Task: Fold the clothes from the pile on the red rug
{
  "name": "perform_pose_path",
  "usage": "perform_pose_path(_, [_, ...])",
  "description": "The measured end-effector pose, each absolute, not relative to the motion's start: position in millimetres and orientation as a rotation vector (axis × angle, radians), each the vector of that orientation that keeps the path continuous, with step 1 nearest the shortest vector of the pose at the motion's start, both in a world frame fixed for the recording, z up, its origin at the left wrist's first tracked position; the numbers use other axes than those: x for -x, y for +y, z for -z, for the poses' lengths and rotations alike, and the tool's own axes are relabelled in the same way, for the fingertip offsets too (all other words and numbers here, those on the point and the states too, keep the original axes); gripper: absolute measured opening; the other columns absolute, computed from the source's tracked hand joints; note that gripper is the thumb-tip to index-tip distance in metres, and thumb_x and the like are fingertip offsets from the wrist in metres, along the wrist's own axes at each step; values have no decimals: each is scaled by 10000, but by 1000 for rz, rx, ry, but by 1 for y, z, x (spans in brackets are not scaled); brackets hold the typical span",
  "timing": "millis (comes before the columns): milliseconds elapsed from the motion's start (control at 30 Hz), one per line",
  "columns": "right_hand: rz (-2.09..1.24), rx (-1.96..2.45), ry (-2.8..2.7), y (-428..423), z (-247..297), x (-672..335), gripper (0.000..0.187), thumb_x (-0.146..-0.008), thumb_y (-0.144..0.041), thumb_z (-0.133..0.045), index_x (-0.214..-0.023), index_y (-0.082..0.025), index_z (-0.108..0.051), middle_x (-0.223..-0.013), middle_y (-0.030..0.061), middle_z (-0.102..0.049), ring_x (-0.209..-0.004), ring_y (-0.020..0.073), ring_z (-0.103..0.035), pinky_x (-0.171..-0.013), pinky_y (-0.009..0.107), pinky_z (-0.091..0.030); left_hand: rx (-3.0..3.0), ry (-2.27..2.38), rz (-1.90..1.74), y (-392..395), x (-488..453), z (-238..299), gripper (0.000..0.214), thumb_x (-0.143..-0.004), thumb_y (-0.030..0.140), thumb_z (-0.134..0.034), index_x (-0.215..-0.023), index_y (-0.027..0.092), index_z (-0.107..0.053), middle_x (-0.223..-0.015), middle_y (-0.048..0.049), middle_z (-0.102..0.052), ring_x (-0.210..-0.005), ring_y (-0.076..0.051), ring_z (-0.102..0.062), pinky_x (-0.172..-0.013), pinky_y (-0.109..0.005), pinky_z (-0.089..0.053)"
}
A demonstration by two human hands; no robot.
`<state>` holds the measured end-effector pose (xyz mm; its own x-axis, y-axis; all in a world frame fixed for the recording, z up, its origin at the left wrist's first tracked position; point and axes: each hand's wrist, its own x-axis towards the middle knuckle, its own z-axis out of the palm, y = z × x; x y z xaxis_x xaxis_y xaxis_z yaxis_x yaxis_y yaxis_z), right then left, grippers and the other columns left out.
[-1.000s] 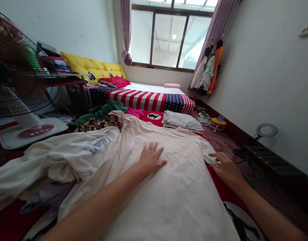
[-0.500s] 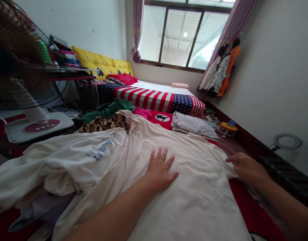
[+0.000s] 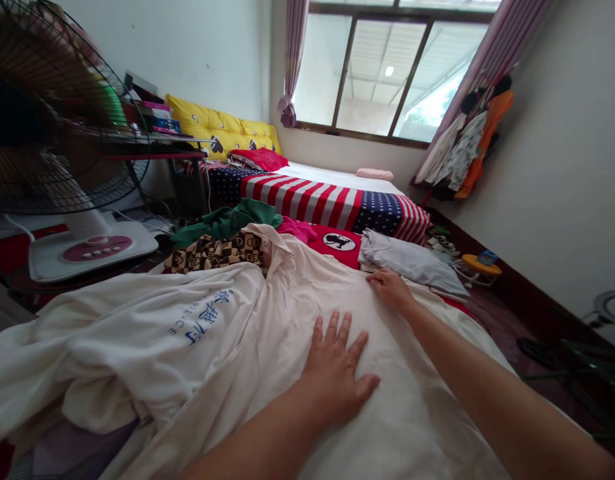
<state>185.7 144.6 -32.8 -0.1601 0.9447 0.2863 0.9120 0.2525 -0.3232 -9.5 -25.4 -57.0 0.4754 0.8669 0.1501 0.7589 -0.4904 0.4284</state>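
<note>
A cream T-shirt (image 3: 397,387) lies spread out in front of me, lightly wrinkled. My left hand (image 3: 337,370) rests flat on its middle with the fingers spread. Farther off, my right hand (image 3: 391,291) is at the shirt's far right part, by the shoulder edge; its fingers are curled and look pinched on the fabric. At the left, a crumpled cream garment with blue lettering (image 3: 207,317) lies against the T-shirt. Just beyond my right hand is a folded light grey garment (image 3: 412,260).
A standing fan (image 3: 92,250) is at the left. Beyond the shirt lie a brown checked cloth (image 3: 215,253), a green garment (image 3: 227,219) and a pink cloth (image 3: 296,229). A bed with a flag-patterned cover (image 3: 307,200) stands under the window. A small orange stool (image 3: 480,265) is at the right.
My right hand has moved from the shirt's right sleeve inward and away from me to its far shoulder edge. My left hand stays flat on the fabric. The view has turned slightly left.
</note>
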Motion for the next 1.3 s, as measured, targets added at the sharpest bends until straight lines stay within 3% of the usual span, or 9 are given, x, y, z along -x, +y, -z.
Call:
perform_pose_path(100, [-55, 1741, -2054, 165, 27, -155, 265, -785, -147, -530, -945, -191, -737, -1035, 105, -690, -993, 256, -625, -885, 344, -444, -2402, 1373, -518, -26, 10, 57, 707, -873, 670, -314, -1460, 276, -336, -1580, -95, -75, -1442, -296, 71, -1139, -568, 54])
perform_pose_path(300, [-193, 1782, -1941, 204, 34, -94, 454, -788, -248, -599, -1236, -171, -584, -852, 68, -718, -804, 193, -661, -733, 272, -480, -2367, 1341, -519, -26, 11, 56, 705, -878, 656, -317, -1467, 268, -322, -1581, -80, -23, -1439, -297, 92, -1134, -569, 85])
perform_pose_path(367, [-261, 1802, -1913, 216, 38, -84, 422, -764, -276, -632, -1171, -168, -620, -775, 54, -713, -729, 183, -659, -686, 266, -485, -2354, 1329, -516, -26, 12, 55, 706, -880, 648, -321, -1469, 260, -317, -1579, -83, -5, -1437, -296, 102, -1133, -568, 93])
perform_pose_path(500, [-388, 1821, -1875, 235, 44, -76, 160, -735, -293, -648, -782, -150, -701, -560, 43, -651, -591, 177, -631, -620, 271, -487, -2337, 1315, -494, -25, 13, 53, 711, -881, 638, -318, -1475, 246, -305, -1579, -78, 7, -1437, -302, 103, -1134, -571, 96])
perform_pose_path(567, [-417, 1803, -1832, 240, 47, -73, 183, -775, -295, -595, -753, -139, -690, -545, 47, -643, -564, 166, -624, -617, 271, -492, -2333, 1321, -496, -25, 13, 52, 709, -881, 629, -323, -1481, 253, -287, -1581, -68, 6, -1439, -302, 95, -1137, -576, 91])
perform_pose_path(800, [-390, 1619, -1785, 222, 53, -66, 498, -803, -245, -533, -1275, -92, -482, -983, 105, -700, -828, 178, -667, -749, 306, -518, -2345, 1340, -492, -25, 11, 55, 740, -878, 627, -349, -1504, 257, -210, -1582, -67, 13, -1441, -300, 94, -1148, -582, 56])
perform_pose_path(1000, [-353, 1443, -2061, 180, 51, -57, 390, -838, -252, -525, -1217, -187, -586, -1321, 109, -566, -1251, 267, -478, -1072, 438, -320, -2383, 1353, -471, -24, 10, 54, 735, -886, 615, -340, -1505, 241, -208, -1584, -79, -12, -1444, -306, 82, -1151, -575, 40])
perform_pose_path(1133, [-489, 1427, -2344, 171, 52, -48, 541, -882, -428, -522, -1375, -212, -468, -1520, 92, -328, -1424, 298, -211, -1131, 563, -86, -2437, 1347, -462, -23, 10, 55, 748, -893, 584, -343, -1517, 222, -143, -1582, -97, -20, -1447, -305, 67, -1147, -580, 21])
perform_pose_path(1300, [-498, 1452, -2245, 148, 39, -61, 512, -965, -437, -337, -1430, -228, -384, -1516, 69, -339, -1414, 218, -263, -1132, 458, -211, -2465, 1405, -501, -22, 9, 62, 727, -863, 631, -381, -1481, 260, -287, -1579, -106, -110, -1451, -309, 2, -1149, -565, 10])
